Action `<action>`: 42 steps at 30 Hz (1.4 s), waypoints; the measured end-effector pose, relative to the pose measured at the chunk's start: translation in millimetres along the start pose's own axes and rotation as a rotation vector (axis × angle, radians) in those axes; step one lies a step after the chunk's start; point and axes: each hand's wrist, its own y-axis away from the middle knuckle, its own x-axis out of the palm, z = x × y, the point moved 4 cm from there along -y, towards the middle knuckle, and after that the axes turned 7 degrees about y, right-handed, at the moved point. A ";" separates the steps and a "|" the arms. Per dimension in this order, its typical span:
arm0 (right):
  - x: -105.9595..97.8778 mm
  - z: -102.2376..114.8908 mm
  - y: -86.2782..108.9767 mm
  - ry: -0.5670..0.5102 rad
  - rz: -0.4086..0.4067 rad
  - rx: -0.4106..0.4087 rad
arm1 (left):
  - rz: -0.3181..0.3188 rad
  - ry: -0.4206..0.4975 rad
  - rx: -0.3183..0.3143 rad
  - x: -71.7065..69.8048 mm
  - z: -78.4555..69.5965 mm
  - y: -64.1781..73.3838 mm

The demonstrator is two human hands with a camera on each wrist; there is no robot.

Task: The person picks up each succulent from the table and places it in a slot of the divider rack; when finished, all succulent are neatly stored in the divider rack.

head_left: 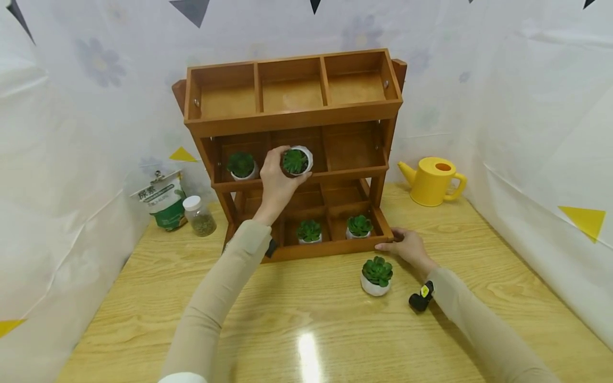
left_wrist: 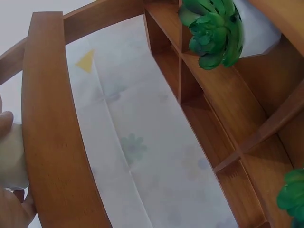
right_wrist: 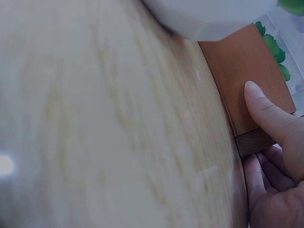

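My left hand (head_left: 278, 183) grips a small succulent in a white pot (head_left: 298, 161) at the front of the middle tier of a wooden plant stand (head_left: 297, 120). In the left wrist view only the fingers (left_wrist: 13, 211) and part of that white pot (left_wrist: 12, 161) show, behind a wooden board. My right hand (head_left: 408, 248) holds the stand's bottom right corner, with the thumb (right_wrist: 266, 107) on the front board (right_wrist: 247, 76). One potted succulent (head_left: 241, 166) sits in the middle tier's left compartment. Two more potted succulents, one central (head_left: 309, 232) and one right (head_left: 358, 227), occupy the bottom tier.
Another potted succulent (head_left: 376, 275) stands on the table (head_left: 268, 330), in front of the stand's right end. A yellow watering can (head_left: 428, 183) is at the back right. On the left are a white-lidded jar (head_left: 199, 217) and a clipped green-and-white bag (head_left: 166, 205).
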 end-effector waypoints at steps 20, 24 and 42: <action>0.8 0.8 0.6 -0.023 0.008 0.014 | 0.042 0.032 -0.167 9.7 7.1 -5.5; 2.1 0.5 0.2 -0.033 0.019 0.028 | 0.050 0.023 -0.205 10.9 7.9 -5.6; 1.6 1.8 0.9 -0.034 0.017 0.025 | 0.101 -0.014 -0.318 12.7 5.8 -9.5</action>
